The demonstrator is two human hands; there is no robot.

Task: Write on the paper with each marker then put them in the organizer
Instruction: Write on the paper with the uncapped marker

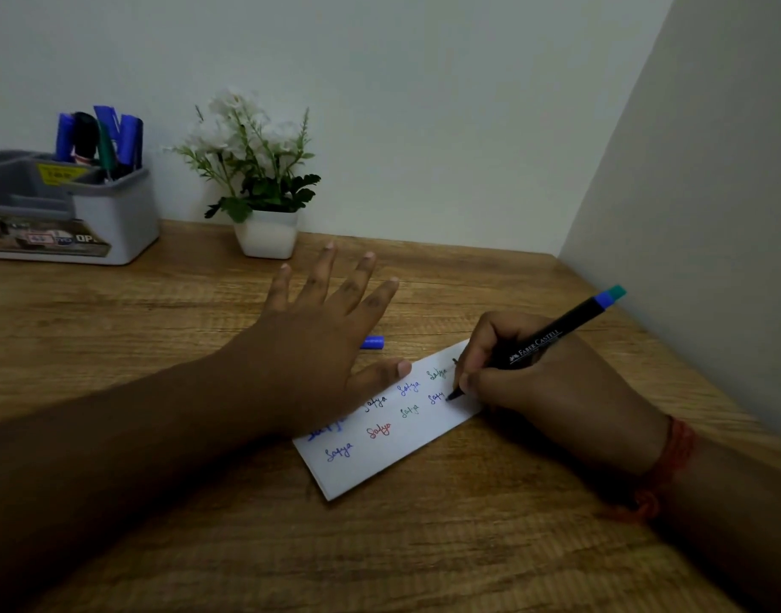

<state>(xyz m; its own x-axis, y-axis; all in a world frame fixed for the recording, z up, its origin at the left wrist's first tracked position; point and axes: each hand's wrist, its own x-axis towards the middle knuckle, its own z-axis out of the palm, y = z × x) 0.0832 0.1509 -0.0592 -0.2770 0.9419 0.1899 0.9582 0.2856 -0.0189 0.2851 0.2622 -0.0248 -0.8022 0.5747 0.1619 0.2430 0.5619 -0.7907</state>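
The right hand (534,382) pinches the marker (552,336), tip on the paper (393,435), barrel slanting toward upper right, while the organizer (70,205) sits upper left, nearer the flat, spread left hand (317,338), apparently steadying the sheet.

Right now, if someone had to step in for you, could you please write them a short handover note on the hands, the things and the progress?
Right hand: grips a black marker, tip on the paper, partway through a word at the right end of the lower row.
Left hand: open, fingers spread, thumb on the paper's upper edge.
A blue cap lies on the table behind the left hand.
Organizer at back left already holds several markers.
Done: words in blue, red, green and dark ink fill two rows.
Left: finish this word, probably cap the marker, put it in the organizer.
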